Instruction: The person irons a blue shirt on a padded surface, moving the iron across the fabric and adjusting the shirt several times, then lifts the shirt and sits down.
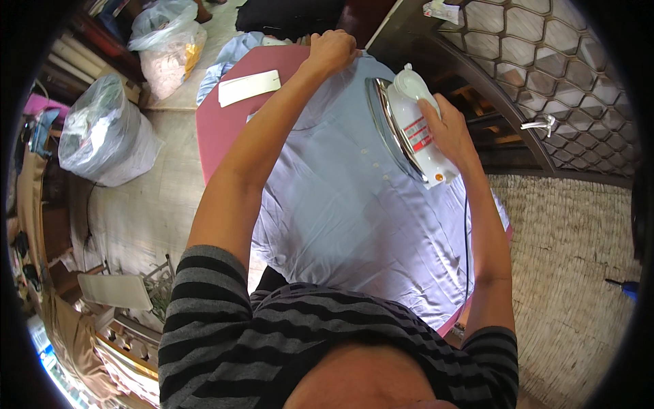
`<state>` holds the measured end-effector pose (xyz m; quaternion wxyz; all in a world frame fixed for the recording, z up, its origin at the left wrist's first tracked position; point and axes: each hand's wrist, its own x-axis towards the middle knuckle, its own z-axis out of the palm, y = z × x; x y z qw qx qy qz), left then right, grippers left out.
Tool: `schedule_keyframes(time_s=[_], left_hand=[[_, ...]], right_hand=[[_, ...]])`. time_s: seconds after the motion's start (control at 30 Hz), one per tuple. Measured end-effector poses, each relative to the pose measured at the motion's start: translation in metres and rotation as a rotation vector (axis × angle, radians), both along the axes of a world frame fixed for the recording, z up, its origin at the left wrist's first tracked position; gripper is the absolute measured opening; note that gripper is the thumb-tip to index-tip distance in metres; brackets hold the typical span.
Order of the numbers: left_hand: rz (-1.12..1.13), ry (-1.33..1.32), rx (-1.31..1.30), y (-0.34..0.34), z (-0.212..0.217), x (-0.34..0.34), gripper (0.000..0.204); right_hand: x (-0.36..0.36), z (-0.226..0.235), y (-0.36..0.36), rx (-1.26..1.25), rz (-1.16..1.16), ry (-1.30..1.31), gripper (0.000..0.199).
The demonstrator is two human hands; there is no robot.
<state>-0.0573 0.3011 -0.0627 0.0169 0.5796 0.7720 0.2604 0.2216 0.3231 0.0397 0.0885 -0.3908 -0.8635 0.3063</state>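
A light blue shirt [327,198] lies spread over a pink ironing board [211,140], with small buttons along its middle. My right hand [448,133] is wrapped round the handle of a white clothes iron [402,102], over the right side of the shirt. The iron's shiny metal edge faces left and its tip points away from me; whether its sole touches the cloth I cannot tell. At the board's far end my left hand [334,51] has its fingers curled closed on the shirt's edge. The fingertips are partly hidden.
White cards [249,88] lie on the board's far left. A dark cord [466,238] runs down beside my right forearm. To the right stands a metal lattice gate [545,88]. Filled plastic bags [102,136] stand on the floor at left, near a folding chair [116,292].
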Motion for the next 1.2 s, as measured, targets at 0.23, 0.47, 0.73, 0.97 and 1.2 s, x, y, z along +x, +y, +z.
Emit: schedule_keyframes(time_s=[0.23, 0.47, 0.73, 0.97, 1.2], left_hand=[[-0.111, -0.121, 0.266, 0.027, 0.0, -0.027, 0.02], [-0.316, -0.203, -0.001, 0.026, -0.006, -0.053, 0.025], [-0.169, -0.044, 0.361, -0.028, -0.021, -0.045, 0.018], [-0.149, -0.134, 0.269, -0.159, 0.003, 0.043, 0.015], [-0.06, -0.193, 0.221, -0.207, -0.014, 0.114, 0.035]], right_hand=[[0.012, 0.006, -0.014, -0.028, -0.044, 0.081, 0.04], [-0.01, -0.002, -0.001, 0.072, -0.019, 0.098, 0.04], [0.002, -0.006, -0.001, 0.014, 0.076, 0.068, 0.038], [0.001, 0.011, 0.003, -0.002, 0.178, 0.083, 0.036], [-0.016, 0.008, -0.009, 0.078, 0.348, -0.02, 0.035]])
